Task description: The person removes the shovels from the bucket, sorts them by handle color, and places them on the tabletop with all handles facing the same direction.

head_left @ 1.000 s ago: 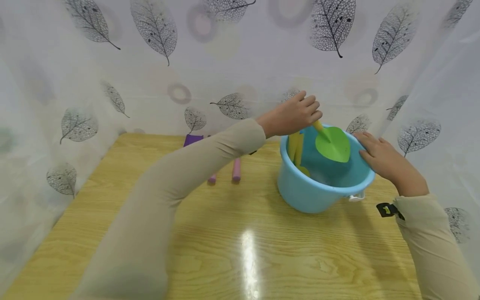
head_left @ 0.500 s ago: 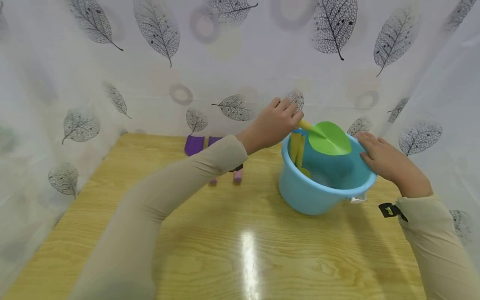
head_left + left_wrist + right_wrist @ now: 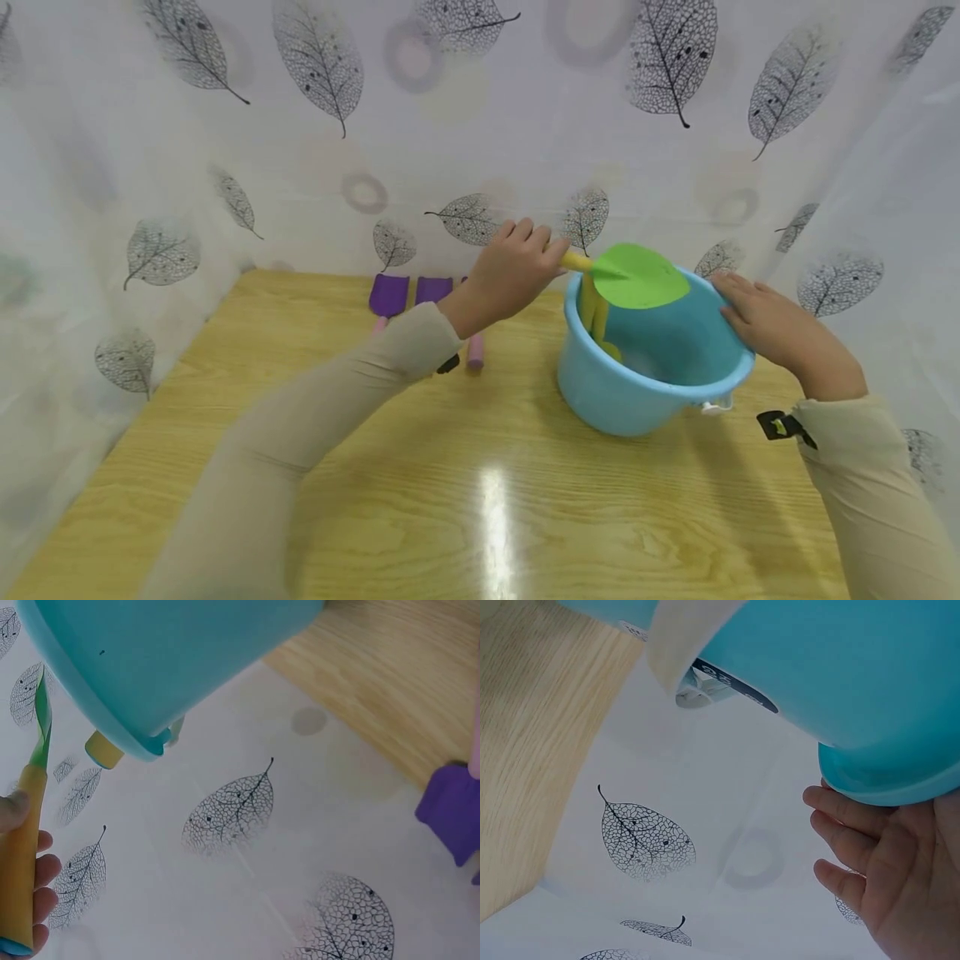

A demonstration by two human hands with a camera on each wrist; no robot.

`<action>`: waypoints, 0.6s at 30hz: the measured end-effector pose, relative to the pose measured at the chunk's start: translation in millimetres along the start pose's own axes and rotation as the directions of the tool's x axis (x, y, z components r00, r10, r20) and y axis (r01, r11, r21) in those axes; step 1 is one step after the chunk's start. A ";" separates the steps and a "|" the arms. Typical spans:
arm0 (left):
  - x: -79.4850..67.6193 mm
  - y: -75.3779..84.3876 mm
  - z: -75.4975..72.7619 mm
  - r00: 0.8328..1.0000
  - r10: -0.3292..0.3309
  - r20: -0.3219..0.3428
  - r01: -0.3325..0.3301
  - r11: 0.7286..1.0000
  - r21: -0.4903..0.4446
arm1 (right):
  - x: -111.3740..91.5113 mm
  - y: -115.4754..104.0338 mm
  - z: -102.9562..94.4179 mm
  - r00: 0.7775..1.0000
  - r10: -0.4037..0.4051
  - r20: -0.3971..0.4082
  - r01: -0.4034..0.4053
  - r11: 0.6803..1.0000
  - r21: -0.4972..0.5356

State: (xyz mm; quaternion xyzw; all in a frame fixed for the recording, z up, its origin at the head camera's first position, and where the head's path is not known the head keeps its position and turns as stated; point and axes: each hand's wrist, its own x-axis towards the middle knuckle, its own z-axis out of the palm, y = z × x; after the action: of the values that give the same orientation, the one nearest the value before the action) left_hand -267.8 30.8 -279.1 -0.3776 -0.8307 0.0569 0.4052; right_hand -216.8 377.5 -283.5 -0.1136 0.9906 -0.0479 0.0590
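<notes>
My left hand (image 3: 513, 271) grips the yellow handle (image 3: 22, 855) of a toy shovel with a green leaf-shaped blade (image 3: 637, 277). In the head view the blade lies across the far left of the light blue bucket's opening. My right hand (image 3: 765, 325) holds the right rim of the bucket (image 3: 630, 400), with the thumb over the rim and the fingers along the outside (image 3: 847, 840). Inside the bucket, yellow-handled tools (image 3: 600, 321) lean against the left wall; one yellow handle end (image 3: 103, 750) pokes past the rim in the left wrist view.
Left of the bucket, purple-bladed toy tools (image 3: 388, 295) with pink handles (image 3: 476, 352) lie on the wooden table (image 3: 420, 500), partly hidden by my left arm. A white curtain (image 3: 300, 200) with leaf prints hangs behind the table. A white bucket handle (image 3: 682, 645) shows at the side.
My left hand has moved left and somewhat down with the shovel, whose blade has swung from inside the bucket to a flatter position over its rim. My right hand stays on the rim.
</notes>
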 end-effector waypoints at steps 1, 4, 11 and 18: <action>-3.0 -0.3 -0.7 1.000 -0.007 -0.008 0.007 1.000 -0.001 | -0.1 -0.9 0.4 1.000 0.001 -0.007 -0.001 1.000 0.000; -11.4 -2.2 -1.6 0.999 -0.029 -0.026 0.029 1.000 0.005 | -0.5 -2.9 2.0 1.000 0.001 -0.026 -0.001 1.000 0.002; -31.9 -9.1 -0.9 0.993 -0.096 -0.064 0.099 0.994 0.046 | -1.3 -1.8 6.8 0.998 0.003 -0.058 -0.002 1.000 0.013; -54.2 -20.0 -3.8 0.986 -0.148 -0.078 0.153 0.986 0.063 | -1.0 -2.1 9.4 0.998 0.033 -0.051 -0.031 0.998 0.045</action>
State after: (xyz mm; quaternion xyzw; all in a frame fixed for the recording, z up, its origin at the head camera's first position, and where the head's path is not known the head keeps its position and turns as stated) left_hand -255.8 -20.6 -302.7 -0.3014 -0.8389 0.0408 0.4514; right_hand -214.1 375.0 -292.4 -0.0950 0.9922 -0.0719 0.0366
